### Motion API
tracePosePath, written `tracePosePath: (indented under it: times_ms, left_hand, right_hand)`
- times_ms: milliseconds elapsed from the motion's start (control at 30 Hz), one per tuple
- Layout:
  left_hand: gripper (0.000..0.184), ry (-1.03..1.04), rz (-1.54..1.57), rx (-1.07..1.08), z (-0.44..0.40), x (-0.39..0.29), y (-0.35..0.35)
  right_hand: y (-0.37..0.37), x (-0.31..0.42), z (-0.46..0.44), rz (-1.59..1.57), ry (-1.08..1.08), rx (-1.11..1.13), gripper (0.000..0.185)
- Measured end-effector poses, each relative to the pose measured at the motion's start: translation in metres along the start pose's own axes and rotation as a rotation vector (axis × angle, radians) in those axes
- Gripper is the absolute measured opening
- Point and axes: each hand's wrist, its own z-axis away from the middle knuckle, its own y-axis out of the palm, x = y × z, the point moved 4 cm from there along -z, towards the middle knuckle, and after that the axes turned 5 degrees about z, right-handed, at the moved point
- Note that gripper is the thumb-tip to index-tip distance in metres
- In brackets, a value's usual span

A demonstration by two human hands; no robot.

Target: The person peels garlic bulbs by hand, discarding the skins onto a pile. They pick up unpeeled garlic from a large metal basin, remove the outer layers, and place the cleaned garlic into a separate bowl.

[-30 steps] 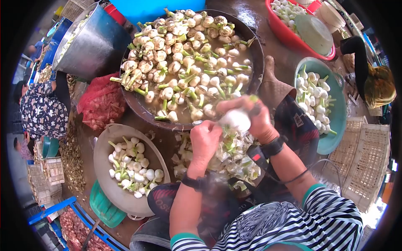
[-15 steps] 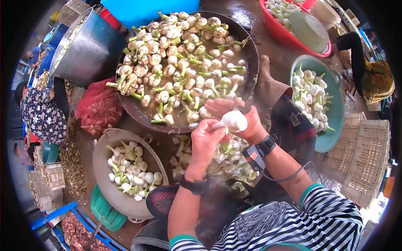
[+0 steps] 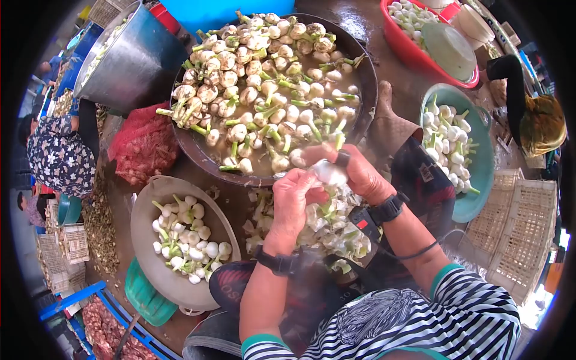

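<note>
A white garlic bulb point(image 3: 330, 173) is between my two hands, above the near rim of a wide dark basin. My left hand point(image 3: 292, 201) pinches it at its stem end, and the fingers hide the stem. My right hand point(image 3: 364, 175) curls over the far side of the bulb; a dark band circles one finger. Garlic bulbs with cut green stems point(image 3: 240, 90) lie heaped in murky water in the basin point(image 3: 210, 171). Below my hands is a pile of pale peeled skins point(image 3: 336, 225).
At left, a grey bowl point(image 3: 144, 240) holds clean white bulbs; a teal basin point(image 3: 477, 198) at right holds more. A red mesh sack point(image 3: 143, 147), a metal pot point(image 3: 132, 66) and a red tub point(image 3: 399, 48) stand around. Wicker baskets point(image 3: 510, 222) are at right. Other people sit at both sides.
My right hand has gone from flat and spread behind the bulb to curled over it. The bulb has shifted slightly left, and its stem is now hidden. The view has shifted a little.
</note>
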Motion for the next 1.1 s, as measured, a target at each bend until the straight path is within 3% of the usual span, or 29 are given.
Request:
tracePosePath:
  times_ms: [67,167,233,300,400,467,533,600,633,733,800,867,1000,1067,1100]
  left_hand:
    - [0.018,0.139,-0.144,-0.063,0.000,-0.005,0.001]
    - [0.019,0.266,-0.214,-0.035,0.001,-0.003,0.006]
    - [0.018,0.193,-0.090,-0.219,-0.001,-0.006,-0.008]
    - [0.016,0.143,-0.006,-0.353,-0.004,-0.009,-0.028]
    - [0.017,-0.073,-0.245,-0.294,-0.008,0.002,-0.030]
    - [0.022,-0.228,-0.602,-0.091,-0.004,0.013,-0.016]
    - [0.023,0.189,-1.332,0.335,0.003,0.018,0.003]
    - [0.022,-0.051,-1.207,0.335,0.008,0.032,-0.003]
    - [0.022,-0.166,-1.138,0.333,0.010,0.037,-0.004]
    - [0.025,-0.272,-1.204,0.301,0.017,0.023,0.007]
    - [0.031,-0.125,-1.272,0.272,0.017,0.022,0.011]
    - [0.032,-0.067,-1.279,0.258,0.018,0.016,0.022]
    - [0.033,-0.007,-1.146,0.194,0.011,0.010,0.030]
    - [0.018,0.006,-1.022,0.175,0.005,0.010,0.025]
    - [0.015,-0.018,-0.925,0.135,0.003,0.011,0.024]
  right_hand:
    - [-0.006,-0.002,0.001,0.006,0.083,-0.002,0.045]
    - [-0.006,-0.019,-0.001,-0.497,0.271,-0.103,0.030]
    - [-0.008,-0.006,0.005,-0.164,0.022,-0.118,0.030]
    - [-0.003,0.035,0.012,0.677,-0.366,-0.068,0.039]
    - [-0.012,0.032,0.012,0.515,-0.301,-0.102,0.046]
    - [-0.022,0.008,0.004,-0.406,0.038,-0.064,0.037]
    - [-0.050,0.022,0.009,-0.182,-0.049,-0.066,0.031]
    - [-0.094,0.036,0.015,0.110,-0.064,-0.110,0.050]
    - [-0.119,0.059,0.021,0.023,-0.141,-0.080,0.047]
    - [-0.233,0.112,0.056,0.883,0.409,-0.495,0.031]
    - [-0.279,0.117,0.072,1.824,0.462,-0.461,0.032]
    - [-0.272,0.114,0.063,1.975,0.533,-0.358,0.035]
    - [-0.215,0.075,-0.031,1.579,0.154,0.000,0.044]
    - [-0.198,0.044,-0.086,1.551,-0.109,0.014,0.045]
    - [-0.197,0.025,-0.119,1.526,-0.100,0.021,0.040]
